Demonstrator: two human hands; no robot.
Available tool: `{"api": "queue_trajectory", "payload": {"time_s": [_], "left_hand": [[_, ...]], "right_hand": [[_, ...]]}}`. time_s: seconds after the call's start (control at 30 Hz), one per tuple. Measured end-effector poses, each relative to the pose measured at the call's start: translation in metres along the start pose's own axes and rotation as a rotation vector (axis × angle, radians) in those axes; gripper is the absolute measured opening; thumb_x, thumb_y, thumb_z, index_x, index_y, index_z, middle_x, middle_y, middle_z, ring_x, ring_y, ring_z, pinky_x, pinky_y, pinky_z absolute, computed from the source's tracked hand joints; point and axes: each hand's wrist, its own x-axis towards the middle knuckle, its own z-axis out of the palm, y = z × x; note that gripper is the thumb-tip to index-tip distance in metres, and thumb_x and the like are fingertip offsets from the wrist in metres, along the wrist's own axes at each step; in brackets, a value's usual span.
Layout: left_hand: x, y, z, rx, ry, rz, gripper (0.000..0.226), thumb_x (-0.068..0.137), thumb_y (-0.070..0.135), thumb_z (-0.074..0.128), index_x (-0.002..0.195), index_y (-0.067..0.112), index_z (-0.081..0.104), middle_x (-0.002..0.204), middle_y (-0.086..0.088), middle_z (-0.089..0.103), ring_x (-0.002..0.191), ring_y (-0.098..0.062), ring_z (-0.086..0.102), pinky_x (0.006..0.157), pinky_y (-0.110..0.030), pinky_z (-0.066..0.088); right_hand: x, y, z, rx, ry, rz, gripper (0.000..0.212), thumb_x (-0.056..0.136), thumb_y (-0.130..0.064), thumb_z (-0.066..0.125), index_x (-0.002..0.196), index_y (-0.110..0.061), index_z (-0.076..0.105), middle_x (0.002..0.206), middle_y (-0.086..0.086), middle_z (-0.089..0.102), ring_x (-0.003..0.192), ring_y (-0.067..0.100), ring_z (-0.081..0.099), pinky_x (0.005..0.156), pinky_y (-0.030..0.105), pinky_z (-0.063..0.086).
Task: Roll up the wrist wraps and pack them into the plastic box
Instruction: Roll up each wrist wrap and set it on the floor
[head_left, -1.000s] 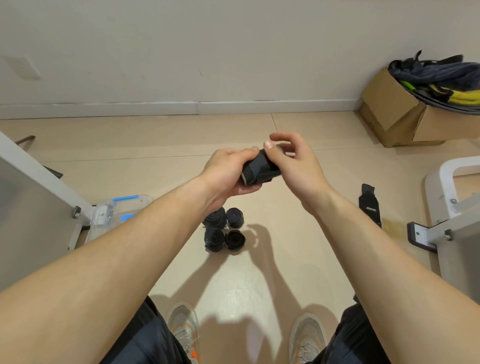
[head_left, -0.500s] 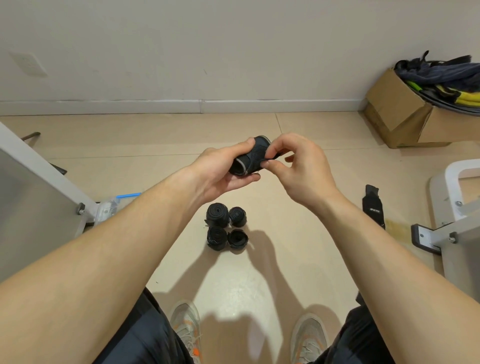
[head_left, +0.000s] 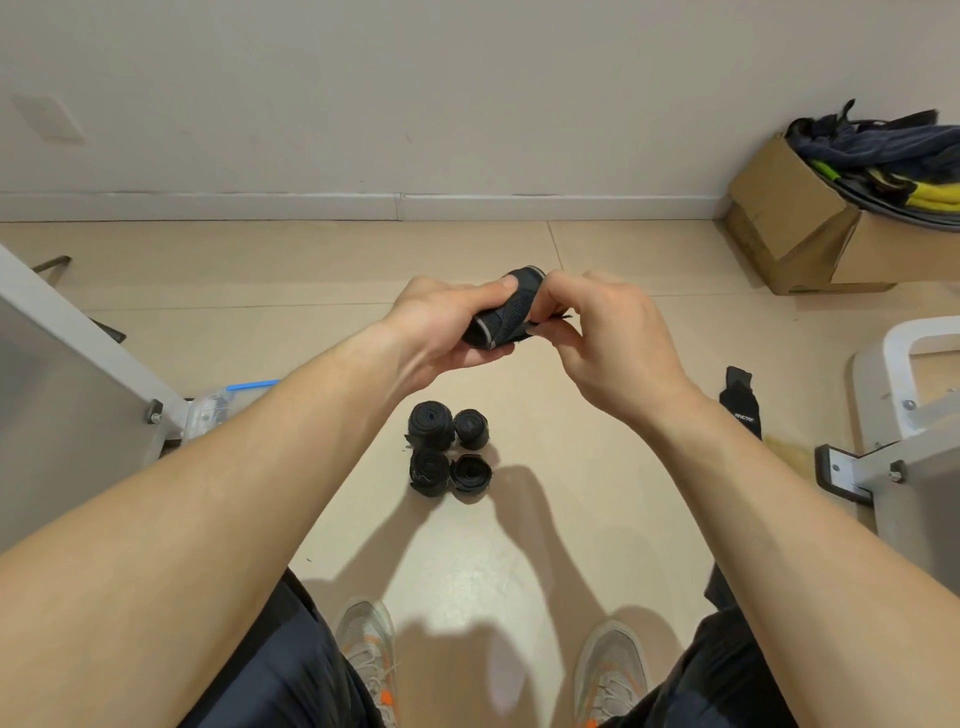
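Moved: since a second ago the wrap has swung from lying across to slanting up toward the wall, and the left thumb has slid onto its top.
Left grip: clenched round the lower part of the wrap, thumb on top, fingers underneath.
Right grip: pinching the wrap's loose end at its right side; the fingertips are hidden behind the hand.
Wrap state: black with a grey edge, mostly rolled, held in the air between both grips.
Rolls: four black ones on the floor, two by two, touching, below the hands.
Flat wrap: unrolled on the floor, just right of the right wrist.
Box: clear plastic with blue trim, on the floor at left, partly hidden by a white frame and the left forearm, well apart from the rolls.
Carton: cardboard, by the wall at far right, holding dark and yellow gear.
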Motion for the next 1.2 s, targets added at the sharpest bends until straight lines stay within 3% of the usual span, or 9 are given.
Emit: {"api": "queue_trajectory", "payload": {"time_s": [0.1,0.33,0.47,0.6,0.73,0.87,0.97,1.07,1.2], "left_hand": [[0.002,-0.005,0.004,0.049,0.045,0.055,0.046,0.081,0.023,0.086,0.117,0.001,0.066,0.108,-0.022,0.073,0.087,-0.031,0.077,0.067,-0.037,0.062],[-0.008,-0.009,0.004,0.249,-0.026,0.066,0.038,0.083,0.029,0.084,0.114,0.020,0.066,0.109,-0.013,0.072,0.085,-0.033,0.077,0.063,-0.034,0.062],[-0.011,-0.012,0.005,0.303,-0.100,0.075,0.018,0.094,0.041,0.070,0.098,0.024,0.068,0.102,-0.007,0.070,0.079,-0.025,0.075,0.068,-0.034,0.062],[-0.011,-0.014,0.005,0.297,-0.132,0.094,0.025,0.099,0.047,0.061,0.095,0.023,0.067,0.097,-0.007,0.068,0.082,-0.022,0.075,0.068,-0.033,0.060],[-0.017,-0.014,0.005,0.283,-0.236,0.134,0.050,0.085,0.058,0.070,0.107,0.013,0.065,0.093,-0.007,0.072,0.080,-0.030,0.074,0.066,-0.030,0.056],[-0.023,-0.018,0.011,0.243,-0.251,0.207,0.044,0.080,0.049,0.071,0.103,0.012,0.064,0.080,-0.004,0.067,0.060,-0.017,0.056,0.055,-0.025,0.047],[-0.025,-0.027,0.016,0.186,-0.191,0.145,0.035,0.083,0.040,0.066,0.100,0.010,0.063,0.074,-0.004,0.062,0.056,-0.016,0.051,0.051,-0.025,0.041],[-0.022,-0.034,0.016,0.124,-0.096,0.076,0.009,0.095,0.025,0.057,0.093,0.016,0.054,0.075,-0.005,0.056,0.056,-0.017,0.046,0.051,-0.027,0.035],[-0.009,-0.048,0.016,0.036,-0.067,-0.028,0.006,0.093,0.019,0.057,0.094,0.022,0.052,0.086,-0.002,0.054,0.069,-0.021,0.051,0.058,-0.028,0.041]], "right_hand": [[0.001,-0.002,0.001,-0.032,0.039,-0.058,0.016,0.084,-0.006,0.073,0.088,-0.019,0.066,0.091,0.000,0.062,0.085,0.029,0.060,0.068,0.041,0.050],[0.001,-0.001,-0.001,-0.031,-0.060,0.030,0.015,0.079,-0.017,0.083,0.083,-0.024,0.070,0.094,-0.014,0.049,0.092,0.014,0.048,0.071,0.031,0.037],[0.003,0.001,-0.003,0.169,-0.048,0.180,0.035,0.072,-0.026,0.089,0.086,-0.034,0.058,0.098,-0.018,0.048,0.099,0.012,0.051,0.083,0.028,0.042],[0.001,0.008,-0.004,0.411,-0.180,0.316,0.047,0.081,-0.024,0.086,0.118,-0.034,0.059,0.123,-0.009,0.063,0.112,0.009,0.060,0.089,0.020,0.049],[-0.001,0.008,-0.003,0.730,-0.250,0.418,0.020,0.096,-0.021,0.070,0.116,-0.015,0.070,0.104,0.003,0.074,0.090,0.015,0.069,0.071,0.025,0.054],[-0.004,0.001,-0.013,0.939,-0.180,0.584,0.021,0.101,-0.029,0.061,0.103,-0.011,0.072,0.087,0.005,0.072,0.075,0.019,0.072,0.070,0.034,0.060],[-0.013,0.001,-0.009,0.917,-0.243,0.656,0.026,0.101,-0.037,0.060,0.111,-0.015,0.072,0.099,0.004,0.071,0.086,0.019,0.073,0.068,0.037,0.062],[-0.017,0.005,-0.003,0.994,-0.311,0.762,0.024,0.100,-0.031,0.062,0.119,-0.019,0.068,0.107,0.002,0.069,0.092,0.019,0.071,0.068,0.036,0.060],[-0.019,0.016,0.008,0.995,-0.293,0.836,0.020,0.095,-0.023,0.069,0.113,-0.016,0.070,0.098,0.001,0.069,0.083,0.019,0.066,0.069,0.031,0.057]]}}
